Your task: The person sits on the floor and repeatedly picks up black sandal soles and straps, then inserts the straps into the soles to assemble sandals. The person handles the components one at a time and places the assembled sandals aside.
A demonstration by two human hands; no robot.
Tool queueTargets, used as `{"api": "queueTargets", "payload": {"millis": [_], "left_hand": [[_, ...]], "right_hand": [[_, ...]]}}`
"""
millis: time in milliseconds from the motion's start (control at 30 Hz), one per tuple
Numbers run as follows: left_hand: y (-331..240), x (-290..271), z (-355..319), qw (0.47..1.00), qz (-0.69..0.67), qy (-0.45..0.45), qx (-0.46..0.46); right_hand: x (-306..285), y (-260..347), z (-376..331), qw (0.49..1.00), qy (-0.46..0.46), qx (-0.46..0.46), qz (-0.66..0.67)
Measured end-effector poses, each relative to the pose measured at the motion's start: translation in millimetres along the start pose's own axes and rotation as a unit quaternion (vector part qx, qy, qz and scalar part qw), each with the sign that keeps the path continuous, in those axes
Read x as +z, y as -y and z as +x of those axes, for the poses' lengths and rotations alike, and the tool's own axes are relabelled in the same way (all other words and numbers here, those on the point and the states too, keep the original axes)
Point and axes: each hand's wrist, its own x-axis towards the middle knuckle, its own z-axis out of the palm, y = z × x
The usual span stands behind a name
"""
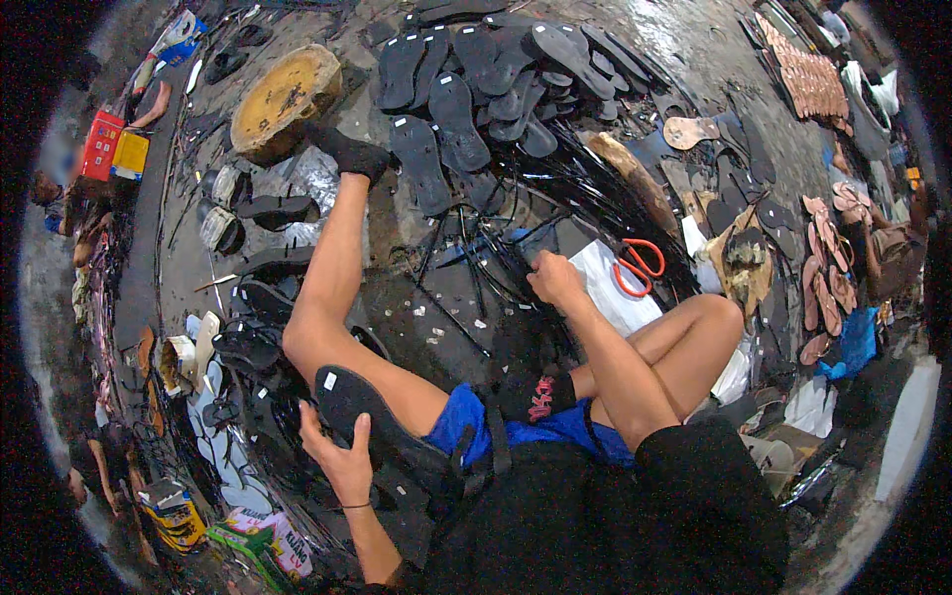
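Left hand (342,458): grip wrapped around a black sole (382,421), thumb on the upper face, fingers curled under its near edge. Sole lies tilted against the person's left thigh, heel end toward the knee, toe end running down to the blue shorts (466,426). Small white sticker near the heel end.

Right hand (555,278): reached out to the floor ahead, fingers bent down into a tangle of black straps (476,248). Grip looks closed on one or more straps; exactly which one, cannot tell. Hand sits just left of a white sheet (615,288).

Surroundings:
- Orange-handled scissors (638,266) lie on the white sheet, just right of the right hand.
- Pile of black soles (476,89) lies beyond the straps, overlapping one another.
- Round wooden block (285,99) stands left of the pile; the person's left foot, in a black sock (352,154), is just beside it.
- Row of tan soles (808,79) at far right, well apart from both hands.
- More tan and pink soles (828,268) stacked at the right edge.
- Loose black soles and strap scraps on the floor left of the left knee.
- Floor (426,317) between the legs is dark, dotted with small white offcuts.

Person sits on the floor, left leg stretched forward, right leg folded.
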Motion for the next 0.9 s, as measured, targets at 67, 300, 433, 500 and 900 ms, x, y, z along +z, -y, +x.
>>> {"api": "queueTargets", "payload": {"millis": [67, 300, 433, 500, 900], "left_hand": [[-9, -1, 6, 0.995, 0.048, -0.053, 0.065], [-96, 55, 36, 0.956, -0.225, 0.126, 0.142], [-155, 127, 58, 0.836, -0.500, 0.225, 0.002], [-171, 144, 73, 0.832, -0.501, 0.239, -0.007], [-133, 145, 110, 0.818, -0.524, 0.237, -0.023]], "right_hand": [[-2, -11, 0, 0.998, 0.033, -0.045, 0.028], [-46, 18, -24, 0.960, -0.035, -0.118, 0.250], [-75, 65, -68, 0.929, 0.024, -0.134, 0.345], [-71, 68, -79, 0.930, -0.002, -0.147, 0.337], [-70, 86, -86, 0.862, 0.011, -0.098, 0.497]]}}
